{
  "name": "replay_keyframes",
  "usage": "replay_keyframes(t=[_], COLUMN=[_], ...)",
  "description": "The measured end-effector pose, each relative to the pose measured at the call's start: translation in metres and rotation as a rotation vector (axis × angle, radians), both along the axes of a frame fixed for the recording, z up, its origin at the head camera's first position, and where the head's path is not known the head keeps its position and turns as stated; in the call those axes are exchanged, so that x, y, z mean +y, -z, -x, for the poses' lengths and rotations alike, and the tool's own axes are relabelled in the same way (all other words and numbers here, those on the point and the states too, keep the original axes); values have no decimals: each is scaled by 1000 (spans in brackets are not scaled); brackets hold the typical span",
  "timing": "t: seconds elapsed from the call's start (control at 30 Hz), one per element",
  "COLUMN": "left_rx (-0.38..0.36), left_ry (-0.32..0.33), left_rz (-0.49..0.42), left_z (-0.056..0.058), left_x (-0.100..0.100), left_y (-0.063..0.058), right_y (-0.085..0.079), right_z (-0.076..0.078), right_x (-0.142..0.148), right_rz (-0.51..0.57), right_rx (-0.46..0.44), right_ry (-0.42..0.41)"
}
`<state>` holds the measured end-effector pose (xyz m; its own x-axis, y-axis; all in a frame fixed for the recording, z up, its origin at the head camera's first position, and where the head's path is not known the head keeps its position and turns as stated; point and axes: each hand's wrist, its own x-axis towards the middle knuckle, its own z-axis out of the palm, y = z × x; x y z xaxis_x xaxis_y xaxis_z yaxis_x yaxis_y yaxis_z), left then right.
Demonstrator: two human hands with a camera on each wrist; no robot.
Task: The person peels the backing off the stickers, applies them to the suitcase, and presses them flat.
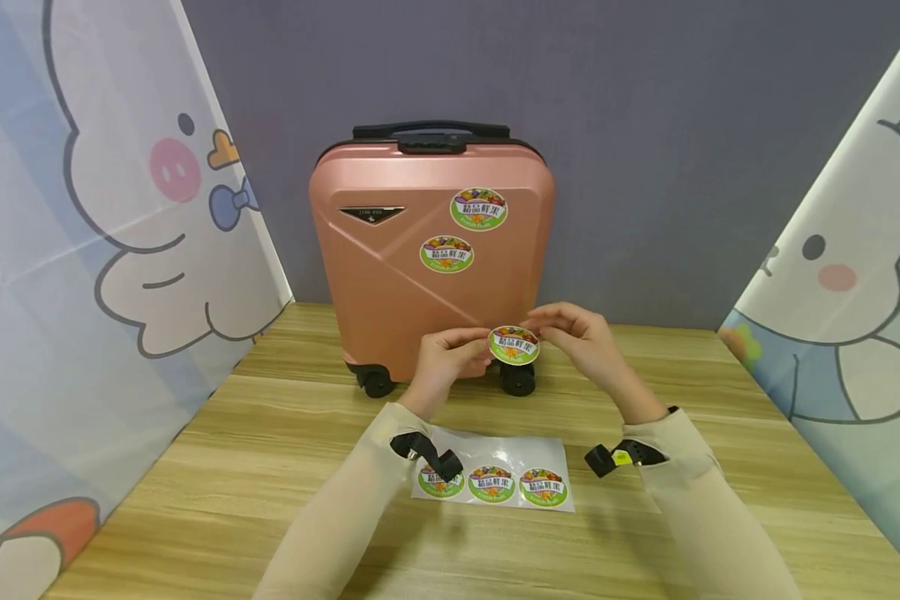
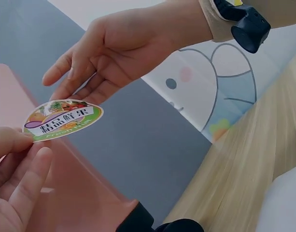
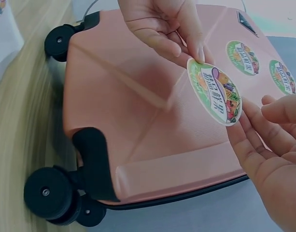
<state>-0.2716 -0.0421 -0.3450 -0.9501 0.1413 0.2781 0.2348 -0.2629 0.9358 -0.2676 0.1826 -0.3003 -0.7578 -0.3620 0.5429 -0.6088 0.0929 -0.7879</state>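
My left hand pinches the left edge of an oval fruit sticker between thumb and fingers. The sticker's printed face, with a green border and colourful fruit, is turned up toward me. At its opposite edge, the fingertips of my right hand touch it from behind, while the right thumb stands apart from it. Close behind both hands stands an upright pink suitcase. Two matching stickers, an upper one and a lower one, are on its front.
A white sticker sheet lies on the wooden table below my hands, with three stickers in its front row. The suitcase rests on black wheels. Behind it rises a grey wall, and cartoon-printed cloths flank the table.
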Motion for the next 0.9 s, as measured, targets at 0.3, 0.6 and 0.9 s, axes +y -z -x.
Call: replay_keyframes(t=[0.3, 0.6, 0.9], left_rx=[71, 104, 127], left_ry=[-64, -30, 92], left_rz=[-31, 12, 34], left_z=[7, 7, 7], left_x=[0, -4, -8], left_y=[-12, -27, -39], right_y=[-17, -30, -38], right_z=[3, 7, 12], right_x=[-6, -9, -10], right_rz=[14, 16, 36], right_rx=[33, 45, 56], right_ry=[-10, 13, 37])
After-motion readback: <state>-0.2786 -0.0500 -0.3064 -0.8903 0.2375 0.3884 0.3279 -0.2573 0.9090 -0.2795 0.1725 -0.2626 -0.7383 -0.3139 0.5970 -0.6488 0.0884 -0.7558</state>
